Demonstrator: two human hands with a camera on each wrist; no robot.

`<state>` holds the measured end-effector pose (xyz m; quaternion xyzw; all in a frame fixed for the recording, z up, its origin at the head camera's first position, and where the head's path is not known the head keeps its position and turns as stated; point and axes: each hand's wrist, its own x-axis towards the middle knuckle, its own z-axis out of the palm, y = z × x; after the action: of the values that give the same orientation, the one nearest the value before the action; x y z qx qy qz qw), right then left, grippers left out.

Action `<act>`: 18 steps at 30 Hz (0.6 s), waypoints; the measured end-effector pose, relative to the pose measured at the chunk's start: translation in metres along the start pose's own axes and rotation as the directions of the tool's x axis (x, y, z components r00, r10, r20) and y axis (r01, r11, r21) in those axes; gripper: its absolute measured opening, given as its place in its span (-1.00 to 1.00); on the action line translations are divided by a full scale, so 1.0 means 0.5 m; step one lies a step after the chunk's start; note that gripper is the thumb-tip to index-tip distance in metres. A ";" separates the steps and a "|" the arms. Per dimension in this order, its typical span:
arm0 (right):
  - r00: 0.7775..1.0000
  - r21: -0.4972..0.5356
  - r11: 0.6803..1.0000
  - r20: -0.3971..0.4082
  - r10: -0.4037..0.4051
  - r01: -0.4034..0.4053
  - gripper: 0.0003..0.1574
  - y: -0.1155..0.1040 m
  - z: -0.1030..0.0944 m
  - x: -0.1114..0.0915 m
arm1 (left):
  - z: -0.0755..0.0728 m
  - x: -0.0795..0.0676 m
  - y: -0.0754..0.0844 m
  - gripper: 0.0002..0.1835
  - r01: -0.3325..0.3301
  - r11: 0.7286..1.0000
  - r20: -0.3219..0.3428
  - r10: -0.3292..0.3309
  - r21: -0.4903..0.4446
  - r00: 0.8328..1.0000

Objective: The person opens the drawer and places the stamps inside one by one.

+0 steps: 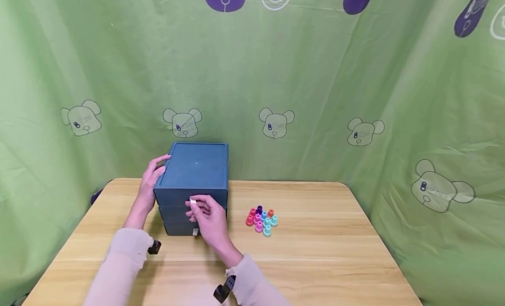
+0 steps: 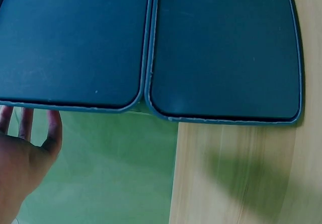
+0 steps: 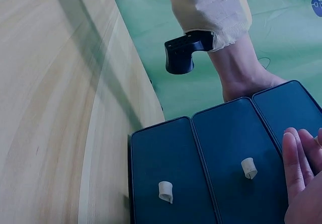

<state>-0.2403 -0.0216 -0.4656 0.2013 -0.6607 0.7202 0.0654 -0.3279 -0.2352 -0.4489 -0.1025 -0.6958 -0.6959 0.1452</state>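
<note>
A dark blue box of three stacked drawers (image 1: 193, 165) stands on the table. White pull tabs show on its fronts, a lower tab (image 3: 165, 191) and a middle tab (image 3: 248, 168) in the right wrist view. My right hand (image 1: 211, 220) is at the top drawer and pinches its white tab (image 1: 193, 201) between thumb and index finger. Against the box's left side, near the top, rests my left hand (image 1: 150, 183). In the left wrist view, the left hand (image 2: 22, 163) touches the box's edge with spread fingers; some fingertips are hidden.
A cluster of small colored pegs (image 1: 262, 219) in red, pink, purple, blue, teal and orange stands right of the box on the wooden table (image 1: 323, 236). A green curtain (image 1: 244, 78) with bear prints hangs behind the table and at its sides.
</note>
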 end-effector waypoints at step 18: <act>1.000 0.001 1.000 -0.008 0.027 -0.027 -0.73 0.004 -0.028 0.009 | 0.032 0.021 -0.015 -0.49 -0.036 0.999 -0.022 0.035 -0.039 0.999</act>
<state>-0.2478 -0.0091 -0.4666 0.1896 -0.6627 0.7221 0.0581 -0.3411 -0.2198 -0.4521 -0.1102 -0.6783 -0.7080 0.1629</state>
